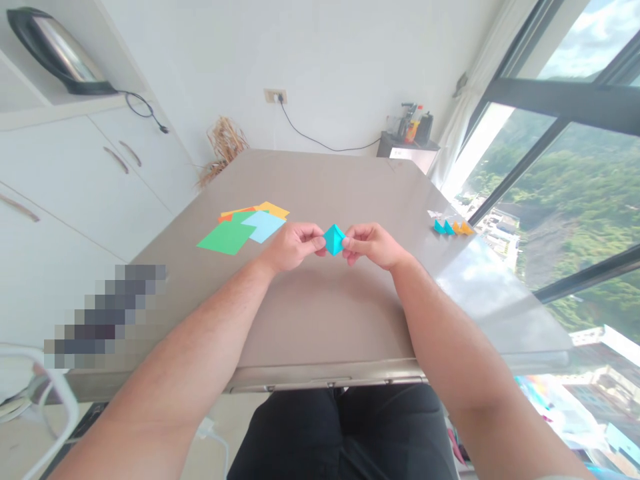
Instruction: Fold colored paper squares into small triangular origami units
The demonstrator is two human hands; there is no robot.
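Note:
A small piece of folded turquoise paper (334, 240), diamond-shaped from here, is held up just above the table in the middle of the view. My left hand (299, 245) pinches its left corner between thumb and fingers. On the opposite side, my right hand (371, 245) grips the right corner the same way. Left of my left hand lie loose sheets of paper: a green sheet (227, 238), a light blue sheet (263, 225) and yellow and orange ones partly covered. At the table's right side stand finished-looking folded pieces, turquoise (443, 227) and yellow-orange (463, 228).
The brown-grey table (330, 313) reaches toward a white wall with a socket and cable. A blurred-out dark patch (107, 313) covers the left front edge. Dried stalks (225, 147) stand behind the far left corner, a small cabinet (407, 152) behind the far right. Windows line the right.

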